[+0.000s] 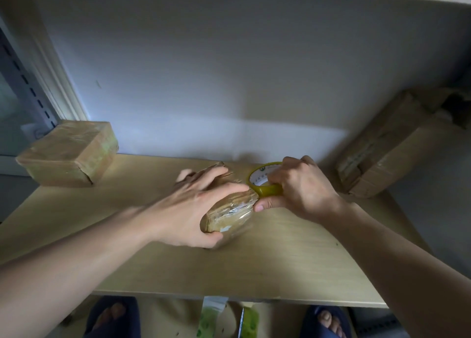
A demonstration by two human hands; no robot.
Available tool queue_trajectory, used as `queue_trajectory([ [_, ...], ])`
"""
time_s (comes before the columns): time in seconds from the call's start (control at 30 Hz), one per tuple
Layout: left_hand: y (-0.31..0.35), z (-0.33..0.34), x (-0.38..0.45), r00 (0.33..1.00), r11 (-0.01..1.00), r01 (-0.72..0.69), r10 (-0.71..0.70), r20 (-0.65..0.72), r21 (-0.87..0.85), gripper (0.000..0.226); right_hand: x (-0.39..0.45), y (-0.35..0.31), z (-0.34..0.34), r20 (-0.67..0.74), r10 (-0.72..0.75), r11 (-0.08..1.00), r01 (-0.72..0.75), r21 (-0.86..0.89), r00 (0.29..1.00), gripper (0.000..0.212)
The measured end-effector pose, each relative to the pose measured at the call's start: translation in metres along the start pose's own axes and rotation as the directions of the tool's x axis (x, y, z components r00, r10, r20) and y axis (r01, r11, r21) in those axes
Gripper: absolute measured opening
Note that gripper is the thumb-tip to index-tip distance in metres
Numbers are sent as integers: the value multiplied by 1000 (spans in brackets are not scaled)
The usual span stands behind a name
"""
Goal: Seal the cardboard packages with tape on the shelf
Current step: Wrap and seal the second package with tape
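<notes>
Head view looks down on a pale wooden shelf (293,268), and I'll place everything from the small cardboard package (230,210) lying near its middle. The left hand (193,210) lies over the package's left side, fingers spread across the top and thumb hooked under the near end, so it has a firm clamp on it. Touching the package's right edge is a roll of tape (266,184), yellow-green, standing on its rim. The right hand (303,187) has its fingers curled through and over the roll, and its thumb presses at the package's right corner, where shiny tape already crosses the cardboard.

Well to the left of the package, against the wall, sits another taped box (68,154). Well to its right a larger carton (392,143) leans at the shelf's end, its top looking torn open.

I'd judge the wrapping of this package is under way, a strip being laid round it. The next move probably calls for keeping the package steady while the roll is drawn on round it, then the strip pressed flat and torn off.
</notes>
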State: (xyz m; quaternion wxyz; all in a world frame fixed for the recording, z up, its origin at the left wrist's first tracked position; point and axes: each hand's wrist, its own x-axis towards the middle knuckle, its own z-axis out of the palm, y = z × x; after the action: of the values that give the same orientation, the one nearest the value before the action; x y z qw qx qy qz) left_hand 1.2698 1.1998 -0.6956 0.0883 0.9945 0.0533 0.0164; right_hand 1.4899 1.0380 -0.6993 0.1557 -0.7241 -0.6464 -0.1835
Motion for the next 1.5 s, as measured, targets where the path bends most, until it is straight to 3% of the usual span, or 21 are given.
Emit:
queue_trajectory([
  [0.17, 10, -11, 3, 988, 981, 120, -133, 77, 151, 107, -5, -9, 1, -50, -41, 999, 39, -38, 998, 69],
  [0.3, 44, -3, 18, 950, 936, 312, -311, -30, 161, 90, -14, -16, 1, -84, -37, 995, 29, -97, 996, 67],
  [0.37, 49, 5, 25, 940, 924, 339, -328, -91, 175, 88, -17, -17, -3, -71, -22, 995, 15, -98, 997, 69],
  [0.47, 36, 9, 25, 957, 938, 283, -263, -122, 200, 106, -22, -15, -10, -15, -15, 999, 16, 37, 1000, 62],
  [0.6, 10, -3, 14, 990, 986, 140, -138, -27, 91, 105, -30, -11, -26, 205, -18, 958, -42, 284, 979, 46],
  [0.67, 0, -7, 12, 994, 992, 105, -105, 5, 66, 104, -30, -12, -33, 248, -53, 971, -8, 240, 967, 39],
  [0.77, -5, -7, 14, 998, 994, 61, -63, 27, 89, 100, -22, -15, -34, 182, -69, 996, 77, -34, 981, 38],
  [0.83, -7, -10, 12, 997, 995, 41, -47, 63, 95, 98, -15, -17, -30, 129, -29, 985, 50, -162, 991, 44],
  [0.93, -10, -13, 8, 990, 998, 4, -13, 139, 63, 96, -4, -17, -27, 125, 23, 979, 3, -204, 992, 58],
  [1.07, -13, -16, 7, 984, 997, -55, 45, 172, 55, 93, 11, -19, -27, 365, 209, 957, -112, -267, 907, 91],
  [1.17, -17, -15, 7, 983, 996, -83, 76, 166, 38, 92, 13, -19, -28, 357, 218, 962, -138, -237, 908, 97],
  [1.23, -20, -17, 3, 983, 998, -60, 55, 174, 24, 93, 11, -18, -28, 358, 171, 973, -101, -206, 918, 93],
  [1.33, -15, -23, -2, 987, 992, 0, -20, 160, 125, 94, 4, -22, -39, 355, 52, 996, -76, 52, 933, 61],
  [1.4, 3, -24, -4, 983, 981, 127, -144, 112, 144, 90, -1, -26, -49, 423, 50, 992, -92, 80, 905, 52],
  [1.5, 40, -15, 3, 935, 936, 351, -351, 55, 13, 82, -8, -29, -54, 463, 41, 996, -76, 56, 886, 53],
])
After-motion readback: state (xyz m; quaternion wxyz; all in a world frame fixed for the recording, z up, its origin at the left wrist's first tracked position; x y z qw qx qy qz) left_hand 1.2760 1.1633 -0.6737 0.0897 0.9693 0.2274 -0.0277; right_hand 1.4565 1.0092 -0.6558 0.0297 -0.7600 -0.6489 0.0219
